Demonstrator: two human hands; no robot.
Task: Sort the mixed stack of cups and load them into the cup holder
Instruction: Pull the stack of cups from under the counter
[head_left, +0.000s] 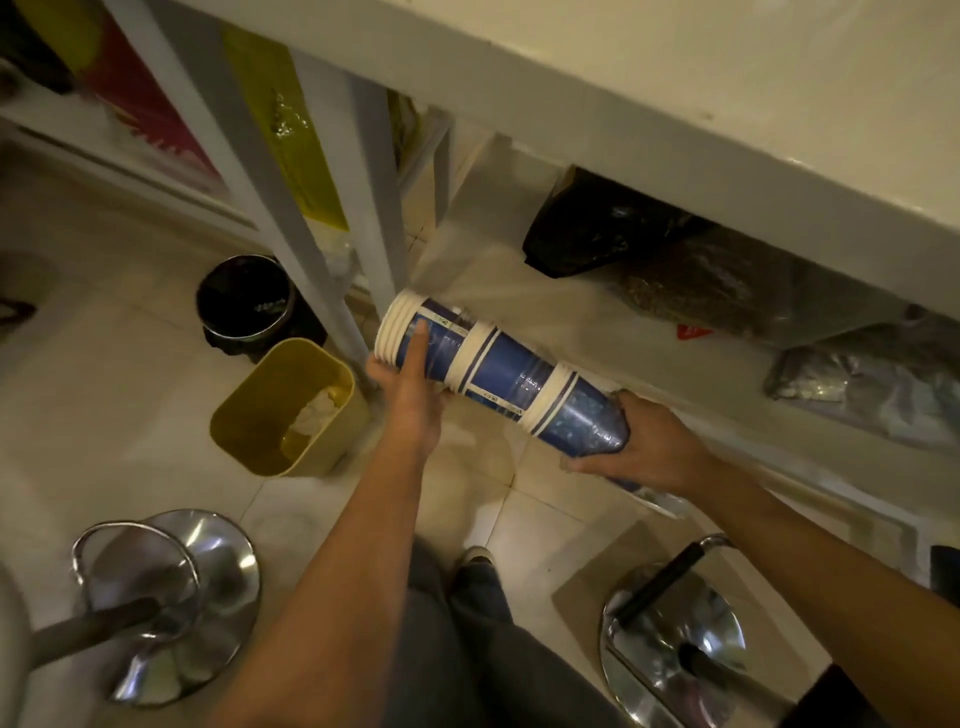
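Hands grip a plastic-wrapped stack of blue cups (498, 371): left hand (410, 387) cradles the rim end, forefinger extended; right hand (641, 444) clasps the base end.

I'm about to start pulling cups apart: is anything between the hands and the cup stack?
Yes: a clear plastic sleeve wraps the cup stack, so both the left hand and the right hand grip through it. The sleeve trails loose past the right hand. The cup holder isn't in view.
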